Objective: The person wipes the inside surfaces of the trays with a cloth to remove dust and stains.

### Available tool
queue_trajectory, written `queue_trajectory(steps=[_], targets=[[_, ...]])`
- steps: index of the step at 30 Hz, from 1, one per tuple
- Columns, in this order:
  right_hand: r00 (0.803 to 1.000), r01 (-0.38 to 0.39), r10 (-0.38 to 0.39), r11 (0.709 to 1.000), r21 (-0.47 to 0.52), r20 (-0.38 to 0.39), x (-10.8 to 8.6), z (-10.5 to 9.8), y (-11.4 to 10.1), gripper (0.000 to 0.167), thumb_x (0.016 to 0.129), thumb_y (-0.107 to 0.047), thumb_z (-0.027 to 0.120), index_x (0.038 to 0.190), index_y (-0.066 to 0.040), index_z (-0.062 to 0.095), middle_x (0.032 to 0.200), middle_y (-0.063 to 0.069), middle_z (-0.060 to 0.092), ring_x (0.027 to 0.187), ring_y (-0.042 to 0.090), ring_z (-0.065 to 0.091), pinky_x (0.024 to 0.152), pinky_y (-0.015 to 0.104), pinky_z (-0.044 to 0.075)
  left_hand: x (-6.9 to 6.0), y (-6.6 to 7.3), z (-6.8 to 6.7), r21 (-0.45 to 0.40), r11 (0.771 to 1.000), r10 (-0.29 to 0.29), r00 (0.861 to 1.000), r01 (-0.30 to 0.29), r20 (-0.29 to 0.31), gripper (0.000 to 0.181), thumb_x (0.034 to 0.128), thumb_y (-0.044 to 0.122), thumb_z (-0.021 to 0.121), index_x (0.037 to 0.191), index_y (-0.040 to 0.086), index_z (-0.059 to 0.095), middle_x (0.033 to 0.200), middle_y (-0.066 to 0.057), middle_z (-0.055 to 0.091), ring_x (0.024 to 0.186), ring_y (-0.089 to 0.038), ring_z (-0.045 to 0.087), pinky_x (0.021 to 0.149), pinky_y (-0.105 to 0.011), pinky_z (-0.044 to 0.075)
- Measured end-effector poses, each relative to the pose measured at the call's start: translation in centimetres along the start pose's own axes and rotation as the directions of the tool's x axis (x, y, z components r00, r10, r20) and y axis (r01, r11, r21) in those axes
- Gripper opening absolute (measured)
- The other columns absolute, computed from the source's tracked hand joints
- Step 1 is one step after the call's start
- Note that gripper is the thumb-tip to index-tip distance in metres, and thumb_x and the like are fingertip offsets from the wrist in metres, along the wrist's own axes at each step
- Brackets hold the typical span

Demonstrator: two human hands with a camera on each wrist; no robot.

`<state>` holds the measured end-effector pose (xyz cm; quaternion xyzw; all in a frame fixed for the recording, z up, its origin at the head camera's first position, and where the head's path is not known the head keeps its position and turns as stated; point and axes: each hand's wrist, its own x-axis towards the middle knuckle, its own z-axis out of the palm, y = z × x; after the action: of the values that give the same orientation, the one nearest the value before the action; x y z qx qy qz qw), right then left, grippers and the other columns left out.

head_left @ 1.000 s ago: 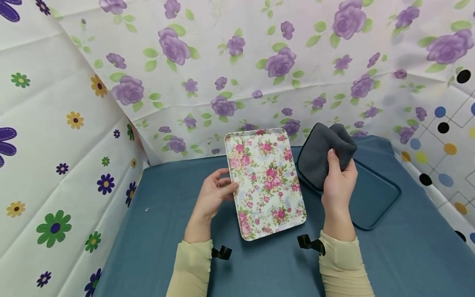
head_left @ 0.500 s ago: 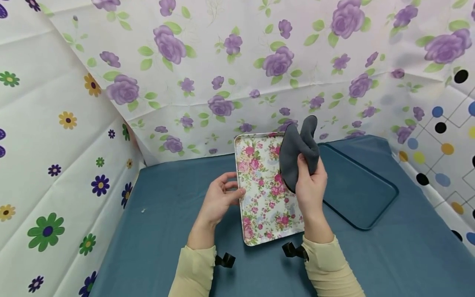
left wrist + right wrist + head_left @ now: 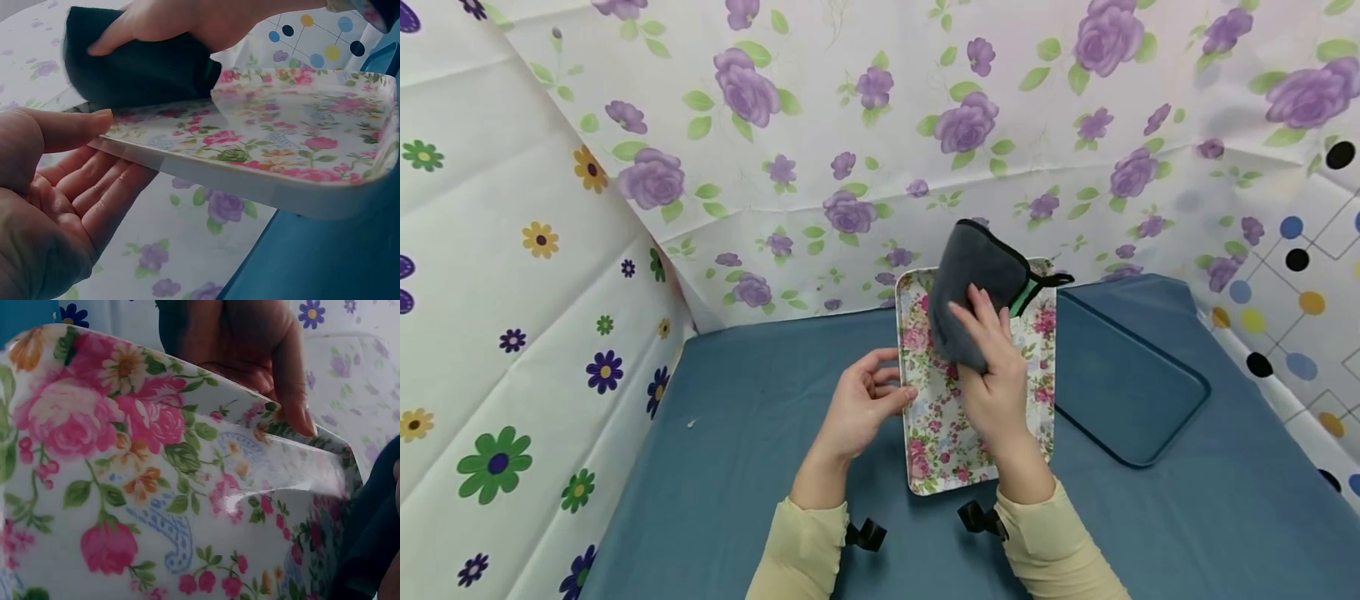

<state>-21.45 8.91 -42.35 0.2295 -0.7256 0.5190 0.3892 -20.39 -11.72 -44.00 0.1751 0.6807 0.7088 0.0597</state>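
Here left hand (image 3: 861,408) pinches floral tray (image 3: 938,433), long axis forward, right hand (image 3: 998,375) holds cloth (image 3: 964,262)

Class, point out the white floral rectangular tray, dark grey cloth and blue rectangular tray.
White floral rectangular tray (image 3: 278,140), left wrist view: its patterned inner face.
Dark grey cloth (image 3: 962,265), head view: its upper part.
Blue rectangular tray (image 3: 1133,379), head view: its flat floor.

The person's pale-yellow-sleeved left arm (image 3: 801,537) and pale-yellow-sleeved right arm (image 3: 1052,542) reach forward, the bare left grip (image 3: 863,404) pinching, thumb (image 3: 75,129) above and fingers (image 3: 115,190) extended beneath, while the bare right grip (image 3: 997,379) angles leftward, back uppermost, holding with its fingers stretched and slightly spread.
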Motion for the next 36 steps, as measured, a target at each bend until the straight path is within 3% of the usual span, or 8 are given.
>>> queue_trajectory(steps=[3,7,17,21,28,36], targets=[[0.994,0.081,-0.075,0.994,-0.076,0.084,-0.1,0.1,0.0,0.047,0.1,0.011,0.061,0.14,-0.012,0.073,0.164,0.015,0.047,0.157,0.039,0.033,0.128,0.066,0.008,-0.1,-0.1,0.1,0.0,0.999,0.042,0.999,-0.042,0.016,0.052,0.1012,-0.009,0.066,0.15,-0.005,0.051,0.118,-0.024,0.073,0.089,-0.016,0.075,0.081,-0.037,0.064],[0.973,0.17,-0.14,0.972,-0.161,0.182,-0.1,-0.1,0.1,0.065,0.092,0.02,0.052,0.139,-0.018,0.075,0.166,0.013,0.044,0.16,0.042,0.025,0.126,0.069,0.003,-0.1,-0.2,0.3,-0.006,0.995,0.104,0.994,-0.104,0.041,0.041,0.1009,-0.009,0.067,0.141,-0.004,0.056,0.118,-0.024,0.073,0.089,-0.019,0.076,0.083,-0.037,0.063],[0.929,0.247,-0.161,0.941,-0.233,0.334,0.0,-0.7,0.1,0.084,0.088,0.026,0.055,0.162,-0.014,0.051,0.17,0.014,0.037,0.161,0.044,0.016,0.125,0.071,0.002,-0.2,0.0,0.5,0.064,0.987,0.143,0.989,-0.145,0.043,0.035,0.0975,-0.011,0.07,0.128,0.002,0.06,0.114,-0.017,0.073,0.087,-0.043,0.072,0.084,-0.04,0.062],[0.921,0.26,-0.166,0.935,-0.239,0.353,-0.2,-0.8,0.0,0.087,0.085,0.029,0.057,0.16,-0.015,0.054,0.17,0.012,0.037,0.161,0.045,0.015,0.125,0.072,0.003,-0.3,0.0,0.6,0.079,0.986,0.145,0.989,-0.147,0.035,0.034,0.0975,-0.013,0.067,0.127,0.002,0.06,0.114,-0.018,0.073,0.089,-0.05,0.07,0.084,-0.041,0.062],[0.913,0.303,-0.212,0.925,-0.23,0.349,-0.2,-0.9,-0.1,0.088,0.082,0.032,0.059,0.155,-0.018,0.061,0.17,0.01,0.039,0.16,0.047,0.019,0.124,0.074,0.008,-0.3,0.0,0.8,0.091,0.988,0.118,0.992,-0.121,0.041,0.034,0.0964,-0.013,0.067,0.127,0.002,0.061,0.114,-0.018,0.075,0.093,-0.034,0.076,0.086,-0.041,0.063],[0.907,0.325,-0.233,0.917,-0.232,0.351,0.1,-1.1,-0.1,0.081,0.085,0.026,0.064,0.15,-0.021,0.066,0.17,0.01,0.04,0.159,0.048,0.02,0.123,0.076,0.01,-0.3,0.2,0.6,0.118,0.98,0.155,0.987,-0.158,0.033,0.035,0.0986,-0.013,0.063,0.131,0.001,0.062,0.114,-0.019,0.075,0.094,-0.034,0.075,0.084,-0.041,0.063]])
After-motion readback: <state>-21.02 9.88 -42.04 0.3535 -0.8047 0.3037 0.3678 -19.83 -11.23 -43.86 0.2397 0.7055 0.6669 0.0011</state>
